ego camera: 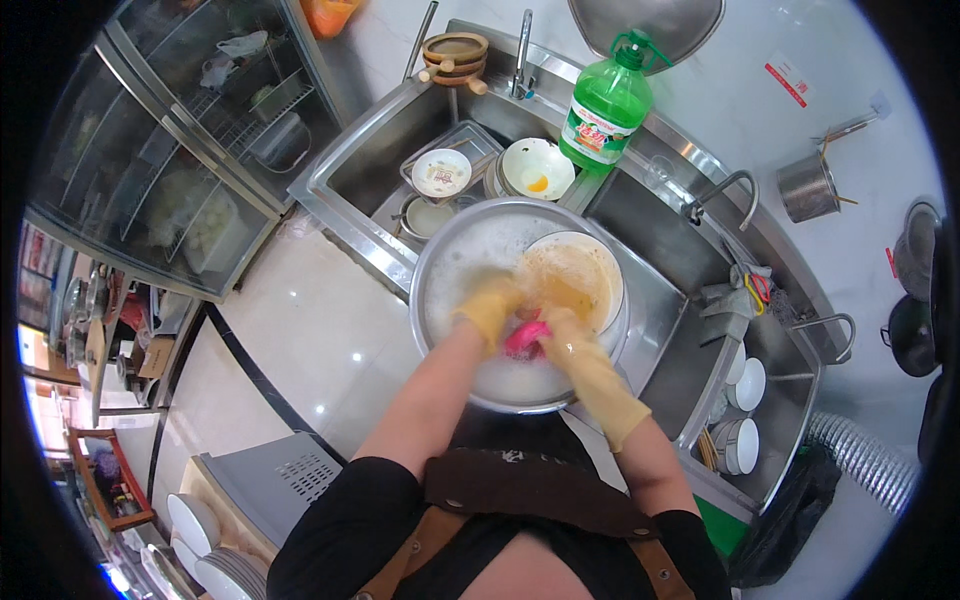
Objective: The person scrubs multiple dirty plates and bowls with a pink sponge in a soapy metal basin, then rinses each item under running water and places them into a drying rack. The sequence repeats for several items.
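Observation:
A large metal basin (422, 300) of foamy water lies before me, over the front of the sink. Both my hands wear yellowish rubber gloves. My left hand (491, 300) is blurred by motion at the foam, and its grip cannot be made out. My right hand (562, 334) holds a bright pink cloth or scrubber (528, 339) low between the two hands; its fingers are partly hidden. Beside them in the basin, a large white bowl (611, 262) contains cloudy brownish, frothy water.
A steel sink (360, 161) behind the basin holds a white bowl (442, 172), stacked bowls (551, 161) and a tray. A green detergent jug (607, 105) stands on the divider. Taps (523, 52) rise at the back. White bowls (746, 384) sit in the right sink. A glass-door refrigerator (187, 142) is left.

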The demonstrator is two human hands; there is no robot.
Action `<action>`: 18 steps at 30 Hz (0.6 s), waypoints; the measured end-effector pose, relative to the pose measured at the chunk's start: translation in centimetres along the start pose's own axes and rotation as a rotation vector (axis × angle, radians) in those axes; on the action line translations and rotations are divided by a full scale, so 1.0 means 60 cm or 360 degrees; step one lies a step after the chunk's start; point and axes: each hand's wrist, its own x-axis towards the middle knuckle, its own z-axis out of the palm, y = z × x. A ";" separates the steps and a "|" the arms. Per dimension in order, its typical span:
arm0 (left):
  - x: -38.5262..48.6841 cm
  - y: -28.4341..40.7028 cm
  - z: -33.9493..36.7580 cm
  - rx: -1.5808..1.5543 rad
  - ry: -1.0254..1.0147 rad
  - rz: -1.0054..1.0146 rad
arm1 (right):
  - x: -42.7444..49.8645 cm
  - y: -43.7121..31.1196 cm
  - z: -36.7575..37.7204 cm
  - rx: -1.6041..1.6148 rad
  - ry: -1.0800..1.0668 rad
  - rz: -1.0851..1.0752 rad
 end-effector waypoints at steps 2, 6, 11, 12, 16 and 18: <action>-0.035 0.006 -0.027 -0.0123 0.0023 -0.0022 | -0.007 0.026 -0.014 0.0850 0.0130 0.0408; -0.092 0.009 -0.076 -0.0290 0.0167 0.0106 | 0.014 0.063 -0.023 0.1786 0.0553 0.0527; -0.135 0.025 -0.091 -0.0047 0.0339 -0.0069 | 0.054 0.025 0.013 0.1482 0.0632 0.0210; -0.142 0.028 -0.092 0.0009 0.0372 -0.0055 | 0.059 0.004 0.027 0.1495 0.0558 0.0120; -0.156 0.028 -0.095 0.0076 0.0494 -0.0098 | 0.062 -0.068 0.087 0.1282 0.0593 -0.0188; -0.158 0.023 -0.101 0.0084 0.0498 -0.0137 | 0.053 -0.070 0.103 0.0909 0.0519 -0.0364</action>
